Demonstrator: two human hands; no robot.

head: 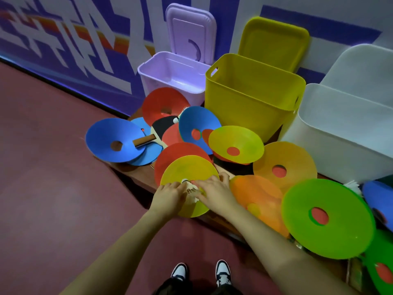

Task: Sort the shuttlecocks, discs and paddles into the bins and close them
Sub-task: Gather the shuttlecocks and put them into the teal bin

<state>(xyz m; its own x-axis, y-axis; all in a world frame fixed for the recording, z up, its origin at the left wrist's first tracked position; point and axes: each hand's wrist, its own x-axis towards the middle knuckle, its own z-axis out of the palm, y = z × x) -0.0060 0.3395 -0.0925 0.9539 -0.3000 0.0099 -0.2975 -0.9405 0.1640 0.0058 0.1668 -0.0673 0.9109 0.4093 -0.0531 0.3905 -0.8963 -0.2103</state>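
Several coloured discs with centre holes lie piled on a low brown bench (136, 177). On the near yellow disc (187, 169) lies a white shuttlecock (190, 190), between my two hands. My left hand (170, 193) curls its fingers on the shuttlecock's left side. My right hand (214, 191) lies over its right side, fingers reaching across the disc. A paddle (163, 128) with red and black faces and a wooden handle lies among the blue discs. A second shuttlecock (177, 119) peeks out behind the paddle. The big green disc (325, 216) is at the right.
Three open bins stand behind the pile against the wall: lilac (170, 75), yellow (251, 92) and white (340, 133), each with its lid leaning up behind it. Red floor stretches to the left. My shoes (200, 271) show below the bench.
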